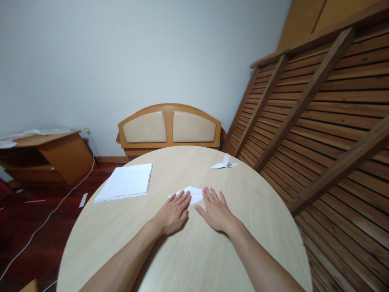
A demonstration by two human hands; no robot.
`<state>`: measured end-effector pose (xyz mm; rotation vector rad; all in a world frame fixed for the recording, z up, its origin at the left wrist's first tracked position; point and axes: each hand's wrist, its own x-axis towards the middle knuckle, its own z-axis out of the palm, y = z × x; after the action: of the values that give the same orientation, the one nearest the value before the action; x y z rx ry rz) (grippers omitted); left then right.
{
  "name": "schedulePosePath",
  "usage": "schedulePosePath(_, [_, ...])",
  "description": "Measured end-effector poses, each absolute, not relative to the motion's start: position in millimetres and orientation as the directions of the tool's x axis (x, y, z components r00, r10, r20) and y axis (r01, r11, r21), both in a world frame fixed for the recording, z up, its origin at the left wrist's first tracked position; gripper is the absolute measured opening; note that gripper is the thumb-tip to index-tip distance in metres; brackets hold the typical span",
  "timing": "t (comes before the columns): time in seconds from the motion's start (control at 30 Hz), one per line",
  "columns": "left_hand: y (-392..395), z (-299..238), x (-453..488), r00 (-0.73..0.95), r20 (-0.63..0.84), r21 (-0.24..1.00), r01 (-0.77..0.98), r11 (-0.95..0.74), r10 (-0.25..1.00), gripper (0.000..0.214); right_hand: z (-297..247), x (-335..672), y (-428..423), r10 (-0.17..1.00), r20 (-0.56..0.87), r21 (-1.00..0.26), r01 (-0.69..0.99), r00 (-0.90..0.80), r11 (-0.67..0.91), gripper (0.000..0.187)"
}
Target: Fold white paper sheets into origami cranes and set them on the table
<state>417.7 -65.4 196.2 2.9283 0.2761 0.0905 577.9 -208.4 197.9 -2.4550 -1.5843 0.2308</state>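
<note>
Both of my hands lie flat on a round light-wood table (194, 251). My left hand (174, 213) is open, and its fingertips press the near left edge of a folded white paper (192, 193). My right hand (216, 211) is open too, fingers stretched forward, touching the same paper's right edge. Most of the folded paper shows beyond my fingertips. A stack of white paper sheets (126, 182) lies to the left of my hands. A small folded paper figure (225, 163) with raised wings stands near the table's far right edge.
A wooden headboard with two beige pads (169, 129) leans on the wall behind the table. A slatted wooden bed frame (319, 121) leans at the right. A low wooden cabinet (45, 156) stands at the left. A white cable (45, 221) runs across the dark wood floor.
</note>
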Motion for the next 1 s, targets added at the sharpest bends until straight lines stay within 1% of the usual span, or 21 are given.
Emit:
schedulePosePath(0.07, [-65, 198, 417, 0.983, 0.052, 0.217, 0.164, -0.962, 0.179, 0.059, 196, 579, -206, 0.896, 0.051, -0.244, 0.875, 0.442, -0.418, 0.081])
schedulePosePath(0.13, [-64, 200, 417, 0.987, 0.058, 0.232, 0.131, -0.964, 0.149, 0.060, 197, 580, -204, 0.885, 0.137, -0.255, 0.879, 0.446, -0.403, 0.071])
schedulePosePath(0.23, [-65, 204, 416, 0.995, 0.068, 0.260, 0.054, -0.964, 0.074, 0.064, 199, 581, -200, 0.871, 0.251, -0.319, 0.886, 0.422, -0.337, 0.052])
schedulePosePath(0.3, [-67, 206, 416, 0.996, 0.081, 0.271, 0.005, -0.963, 0.028, 0.067, 197, 584, -198, 0.868, 0.293, -0.367, 0.885, 0.401, -0.285, 0.043])
schedulePosePath(0.4, [-68, 207, 417, 0.995, 0.101, 0.266, -0.034, -0.963, -0.007, 0.068, 189, 589, -196, 0.874, 0.319, -0.433, 0.877, 0.366, -0.209, 0.038])
schedulePosePath(0.6, [-69, 205, 419, 0.992, 0.122, 0.249, -0.038, -0.968, -0.008, 0.063, 184, 595, -193, 0.855, 0.388, -0.532, 0.841, 0.343, -0.096, 0.037])
schedulePosePath(0.73, [-71, 208, 418, 0.988, 0.152, 0.231, -0.049, -0.972, -0.013, 0.061, 190, 594, -194, 0.850, 0.401, -0.551, 0.831, 0.340, -0.073, 0.035])
schedulePosePath(0.87, [-72, 209, 417, 0.981, 0.192, 0.223, -0.051, -0.973, -0.007, 0.056, 197, 592, -195, 0.877, 0.337, -0.541, 0.833, 0.344, -0.119, 0.032])
schedulePosePath(1.0, [-69, 205, 417, 0.985, 0.170, 0.207, -0.035, -0.978, 0.000, 0.059, 201, 590, -196, 0.899, 0.287, -0.503, 0.850, 0.332, -0.153, 0.032])
